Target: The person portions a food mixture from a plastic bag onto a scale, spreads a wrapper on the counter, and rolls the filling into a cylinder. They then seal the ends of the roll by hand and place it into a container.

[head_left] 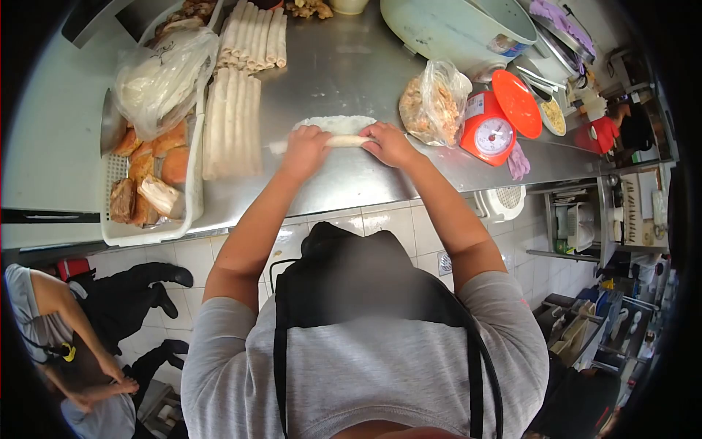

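A pale, thin roll lies across the steel counter in front of me, with a whitish sheet spread just behind it. The fingers of my left hand are curled over the roll's left part. My right hand has its thumb and fingers closed on the right end. To the left, long finished rolls lie side by side, and more rolls are stacked behind them. A clear bag of orange-pink filling stands to the right of my right hand.
A white basket holding food pieces and a plastic bag stands at the left. A red scale and a large pale green basin are on the right. Other people are at lower left, beyond the steel counter.
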